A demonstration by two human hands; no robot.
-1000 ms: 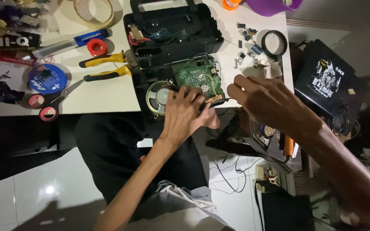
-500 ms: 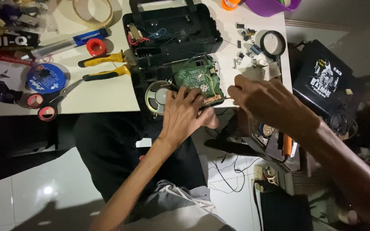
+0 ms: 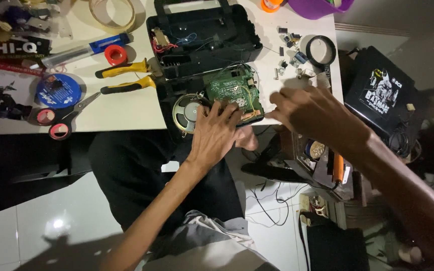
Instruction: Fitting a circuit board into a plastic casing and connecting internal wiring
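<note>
While the left hand [image 3: 220,131] lies flat at the centre of the frame, fingers spread and pressing on the lower edge of the green circuit board [image 3: 233,93], the right hand [image 3: 313,111] hovers just right of it, over the table's edge. Its fingers are blurred and curl loosely; whether they pinch something small I cannot tell. Neither hand is clenched.

That board sits tilted out of the open black radio case [image 3: 202,37], which fills the upper middle of the frame on the white table [image 3: 121,108]. Touching the board's left side is the round speaker [image 3: 185,111], tied to it by thin wires.

It looks a light, stiff and fragile thing (solder joints and fine leads don't forgive rough fingers). I'd judge the bare edges the safest place to take hold, never the components or the wires, which could tear loose with a tug.

Up at the upper right of the table lies a scatter of small loose parts [image 3: 290,55] beside a black ring [image 3: 320,51]. Left of the case rest yellow-handled pliers [image 3: 126,76], and red-handled scissors [image 3: 61,118] lie further left. Below the right hand, off the table, an orange-handled tool [image 3: 337,168] sits in a cluttered box.
</note>
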